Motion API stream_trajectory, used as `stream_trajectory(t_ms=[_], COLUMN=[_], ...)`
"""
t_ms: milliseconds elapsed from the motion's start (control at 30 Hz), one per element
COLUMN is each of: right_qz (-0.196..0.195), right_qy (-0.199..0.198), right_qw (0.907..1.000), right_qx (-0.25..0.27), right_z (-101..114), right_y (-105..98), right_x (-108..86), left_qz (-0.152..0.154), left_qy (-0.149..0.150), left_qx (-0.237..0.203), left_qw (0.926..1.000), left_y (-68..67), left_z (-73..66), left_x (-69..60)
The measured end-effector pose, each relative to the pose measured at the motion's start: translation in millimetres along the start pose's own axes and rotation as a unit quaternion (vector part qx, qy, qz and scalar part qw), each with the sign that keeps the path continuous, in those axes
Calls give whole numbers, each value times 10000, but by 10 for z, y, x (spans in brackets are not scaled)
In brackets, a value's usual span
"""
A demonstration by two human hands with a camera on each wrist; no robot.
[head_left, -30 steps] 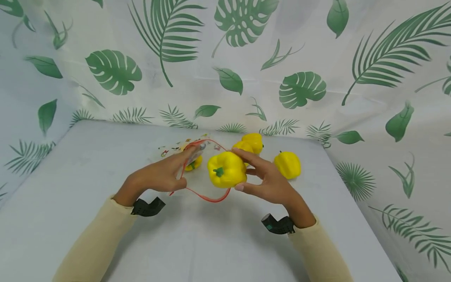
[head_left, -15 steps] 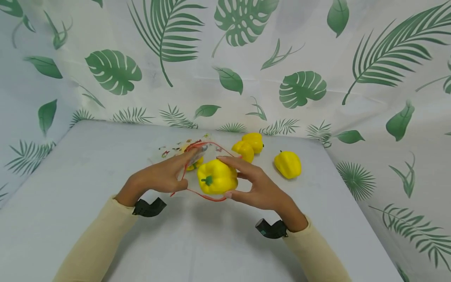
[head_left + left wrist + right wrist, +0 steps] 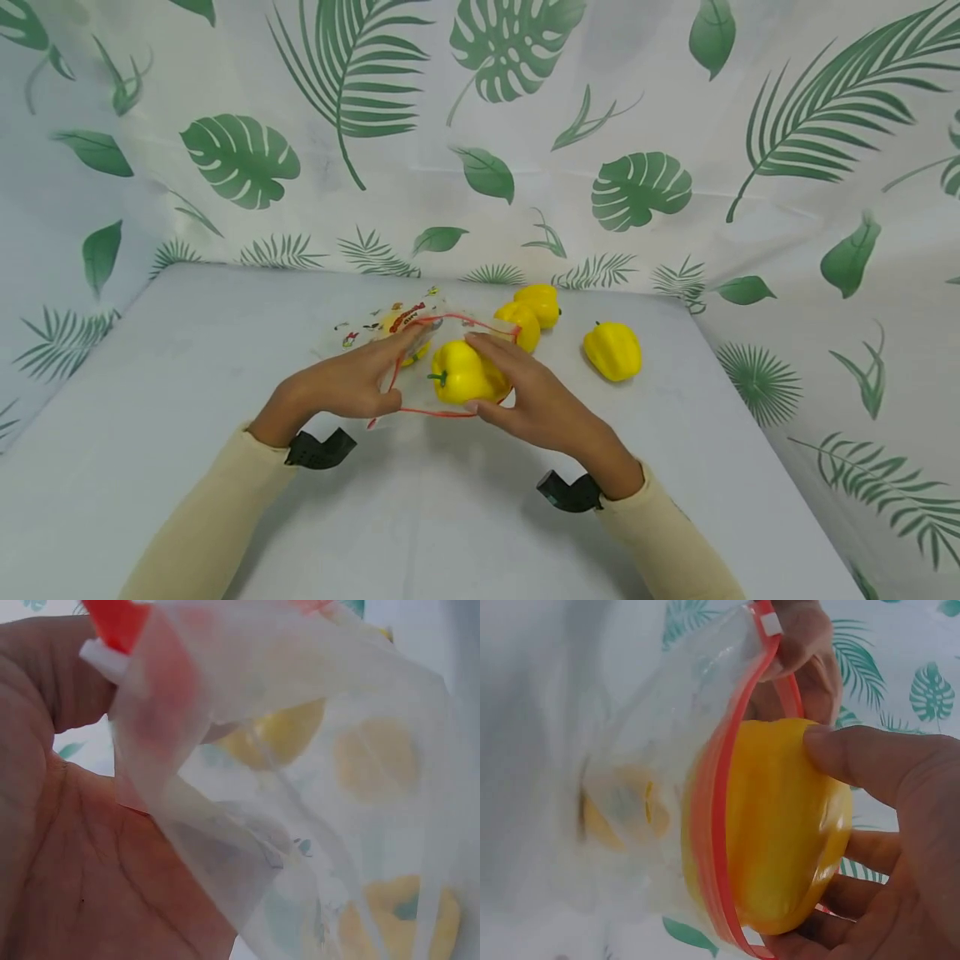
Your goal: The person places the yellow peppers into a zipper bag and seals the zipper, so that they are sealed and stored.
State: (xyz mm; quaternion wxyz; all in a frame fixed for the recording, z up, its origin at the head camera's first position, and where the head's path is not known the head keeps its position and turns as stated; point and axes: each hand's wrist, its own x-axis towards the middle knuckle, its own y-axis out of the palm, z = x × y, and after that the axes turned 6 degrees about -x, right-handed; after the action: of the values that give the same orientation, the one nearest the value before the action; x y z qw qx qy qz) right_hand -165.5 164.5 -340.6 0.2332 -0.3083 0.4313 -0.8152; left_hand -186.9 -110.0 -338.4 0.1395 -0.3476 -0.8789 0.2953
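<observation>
A clear zip bag (image 3: 727,772) with a red rim hangs with its mouth spread. My left hand (image 3: 356,379) pinches its left edge between thumb and fingers. My right hand (image 3: 540,404) grips a yellow bell pepper (image 3: 459,373), green stem pointing left. In the right wrist view, the front part of that bell pepper lies inside the red rim, while its back end stays outside under my fingertips (image 3: 832,746). Another yellow bell pepper (image 3: 630,806) shows blurred through the plastic, inside the bag. The left wrist view looks through the milky bag wall (image 3: 300,817).
Two yellow bell peppers (image 3: 538,305) sit touching or nearly so behind the bag's right side. A further bell pepper (image 3: 612,352) rests alone on the right of the white table (image 3: 450,525). A leaf-patterned curtain (image 3: 555,192) rises behind the table.
My right hand has moved left with the bell pepper, from in front of the bag's mouth to partly inside it. The red rim now crosses over the bell pepper. My left hand has barely moved.
</observation>
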Motion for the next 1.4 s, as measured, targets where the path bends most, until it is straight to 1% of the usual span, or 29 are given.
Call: stream_trajectory(t_ms=[100, 300, 533, 633, 833, 967, 1067, 1167, 1300, 1400], right_qz=[58, 324, 400, 436, 369, 524, 570, 539, 487, 374], right_qy=[99, 286, 547, 559, 597, 615, 631, 639, 623, 540], right_qw=[9999, 9983, 9969, 9967, 9960, 9947, 9943, 9947, 9952, 9963], right_qx=[-120, -389, -393, -386, -553, -632, -635, -598, -572, -554], right_z=[-2, 22, 16, 10, -6, -15, -27, -37, -31, -17], right_y=[25, 59, 78, 87, 76, 67, 71, 72, 66, 59], right_x=[1, -11, -19, -21, -9, 8, 14, 11, 11, 10], left_qz=[22, 80, 142, 183, 130, 125, 143, 157, 89, -3], left_qy=[34, 69, -140, -176, -128, -105, -71, -95, -104, -52], left_qx=[1, 147, 180, 295, 312, 267, 221, 176, 180, 202], left_qw=[10000, 9998, 9996, 9992, 9993, 9995, 9996, 9997, 9997, 9998], left_y=[6, 11, 34, 39, 26, 16, 13, 10, 2, -12], left_z=[-1, 7, 17, 20, 1, -8, -6, -5, -4, -5], left_x=[3, 1, 20, 23, 23, 18, 21, 21, 11, -2])
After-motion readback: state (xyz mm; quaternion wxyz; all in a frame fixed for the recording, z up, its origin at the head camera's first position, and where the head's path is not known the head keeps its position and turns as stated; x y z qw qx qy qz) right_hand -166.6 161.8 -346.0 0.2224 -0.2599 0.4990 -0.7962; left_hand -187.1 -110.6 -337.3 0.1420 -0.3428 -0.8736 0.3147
